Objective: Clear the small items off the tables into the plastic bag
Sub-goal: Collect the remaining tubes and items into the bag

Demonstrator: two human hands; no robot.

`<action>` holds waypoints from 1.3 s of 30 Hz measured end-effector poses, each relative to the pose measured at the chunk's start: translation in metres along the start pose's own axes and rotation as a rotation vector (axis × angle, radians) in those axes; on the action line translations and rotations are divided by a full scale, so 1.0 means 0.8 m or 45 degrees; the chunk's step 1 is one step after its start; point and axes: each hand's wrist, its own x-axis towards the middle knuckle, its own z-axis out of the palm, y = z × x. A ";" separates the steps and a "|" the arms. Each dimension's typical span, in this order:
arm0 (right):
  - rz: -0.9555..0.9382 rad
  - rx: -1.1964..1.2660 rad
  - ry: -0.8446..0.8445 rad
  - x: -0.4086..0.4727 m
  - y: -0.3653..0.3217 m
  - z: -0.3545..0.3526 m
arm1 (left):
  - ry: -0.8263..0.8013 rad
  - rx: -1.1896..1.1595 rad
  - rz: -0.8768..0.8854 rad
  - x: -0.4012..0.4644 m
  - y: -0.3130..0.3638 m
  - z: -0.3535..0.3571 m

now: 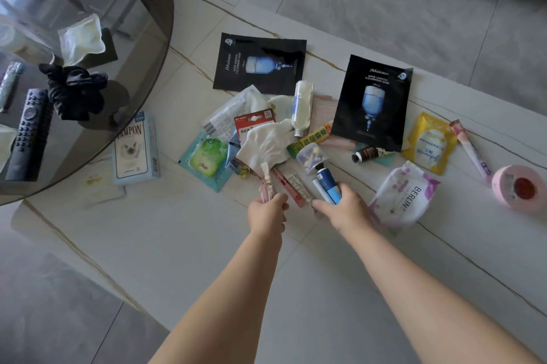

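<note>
Head view, looking down on a pale marble tabletop (165,233) scattered with small toiletries, with a round smoked-glass tabletop (97,8) overlapping it at upper left. The left hand (268,212) has its grip pinched around a slim pink tube (266,183) whose top points toward a crumpled white cloth (266,141). The right hand (340,209) has its grip curled around a blue tube (327,184) and a thin white stick (318,186) beside it; the tube's dark cap touches a small clear tub of coloured beads (310,156). Between the two hands lies a pink-and-red strip pack (288,183). Further back are two black face-mask sachets, one lying sideways (260,64) and one upright (374,100), with a white bottle (302,107) between them. To the right of the hands sit a white wipes pouch marked BERLIN (402,194), a yellow sachet (429,141), a small brown tube (367,153), a long pink stick pack (470,150) and a pink round roll (521,186). To the left are a green sachet (204,156) and a pale blue box (136,147), partly under the glass rim. On the glass tabletop rest a dark remote control (28,132), a black scrunchie (75,91) and a clear pouch (81,37). The plastic bag cannot be made out in this view
</note>
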 end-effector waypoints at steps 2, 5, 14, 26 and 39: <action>0.006 -0.015 0.025 0.001 0.001 0.011 | -0.025 0.003 0.046 0.003 0.000 0.003; 0.037 -0.069 0.065 0.001 0.004 0.023 | 0.001 0.018 0.094 0.014 -0.003 0.006; 0.101 0.008 0.096 0.002 0.012 0.011 | 0.154 0.202 0.244 0.036 -0.006 0.026; 0.216 0.567 -0.142 -0.048 0.025 -0.032 | -0.052 0.139 -0.062 -0.026 -0.040 -0.004; 0.148 0.587 -0.620 -0.268 -0.069 -0.106 | -0.370 -0.527 -0.030 -0.269 -0.037 -0.131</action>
